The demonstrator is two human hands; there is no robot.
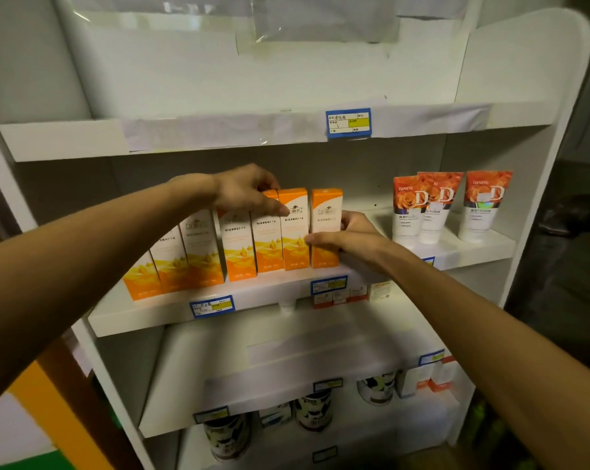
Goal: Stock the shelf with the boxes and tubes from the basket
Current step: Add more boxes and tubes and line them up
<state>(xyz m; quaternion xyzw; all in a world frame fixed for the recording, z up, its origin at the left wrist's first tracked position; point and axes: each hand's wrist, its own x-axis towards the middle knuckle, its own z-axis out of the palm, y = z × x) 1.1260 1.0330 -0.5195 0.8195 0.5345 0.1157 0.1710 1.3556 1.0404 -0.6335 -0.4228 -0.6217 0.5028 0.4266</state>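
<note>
**Technician A:** Locate the item in hand.

**Technician B:** The end box, orange and white, stands upright at centre frame, last on the right of the box row on the middle shelf. Its long axis is vertical. A narrow gap separates it from the neighbouring box on its left.

**Technician A:** State of the hands?

**Technician B:** The right hand is clamped on the end box: the thumb lies across its front face and reaches the neighbouring box, and the other fingers wrap behind its right side. The left hand rests on top of the boxes just left of it, thumb down on the neighbouring box's front face, the other fingers curled over the tops. It steadies the row; whether it fully grips any one box cannot be determined.

**Technician A:** Which relation governs the next move?

**Technician B:** The gap lies to the left of the right hand's fingers. In my judgement the move is a short slide leftward along the shelf, keeping the axis vertical, until the faces touch. The right hand is the nearer hand and should drive.

**Technician A:** Surroundings?

**Technician B:** Three rose-print tubes stand well apart at right of frame on the same shelf level. Tins occupy the lower shelves. The basket is not in view.
</note>
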